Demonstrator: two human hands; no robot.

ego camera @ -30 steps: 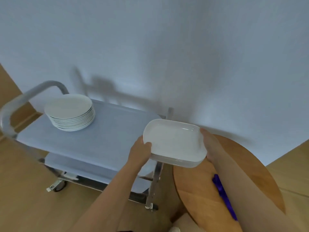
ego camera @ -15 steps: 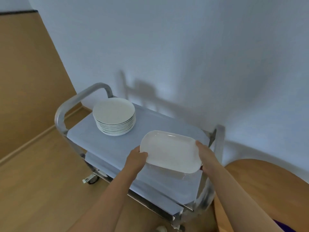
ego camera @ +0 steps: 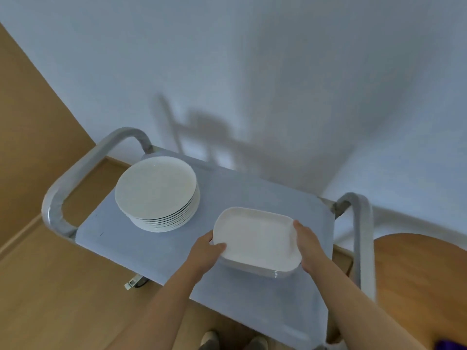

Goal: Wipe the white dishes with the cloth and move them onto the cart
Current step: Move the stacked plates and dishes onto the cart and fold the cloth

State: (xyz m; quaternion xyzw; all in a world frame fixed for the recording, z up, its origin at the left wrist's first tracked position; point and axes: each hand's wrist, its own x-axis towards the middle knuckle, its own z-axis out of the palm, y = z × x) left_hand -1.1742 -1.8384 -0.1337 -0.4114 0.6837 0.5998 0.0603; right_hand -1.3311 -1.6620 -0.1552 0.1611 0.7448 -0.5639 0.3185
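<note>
Since the earlier frames, both hands have carried the stack of rectangular dishes [ego camera: 255, 239] away from the round wooden table [ego camera: 419, 279] and across to a position over the top shelf of the cart [ego camera: 156, 251].

Left to right:

1. Wooden floor [ego camera: 50, 286] and wood-toned panel [ego camera: 27, 127] occupy the left edge.
2. Left cart handle [ego camera: 75, 178], a grey metal tube, rises at the cart's left end. One castor [ego camera: 134, 282] shows under the near edge.
3. Stack of round plates [ego camera: 156, 190], white, stands on the left half of the top shelf, clear of the hands.
4. Left hand [ego camera: 204, 253] grips the left short edge of the rectangular stack, thumb over the rim, fingers beneath.
5. The rectangular stack, white with rounded corners, lies level over the right half of the shelf. Whether its underside touches the shelf cannot be determined.
6. Right hand [ego camera: 307, 243] grips the right short edge, fingers curled along the side.
7. Right cart handle [ego camera: 361, 238] stands just beside the right forearm.
8. The round wooden table sits at the far right, near the cart. A purple item [ego camera: 451, 344] shows at the lower right corner, too cropped to identify.

Shoe tips [ego camera: 232, 342] appear at the bottom edge. A pale wall [ego camera: 278, 72] fills the background.
</note>
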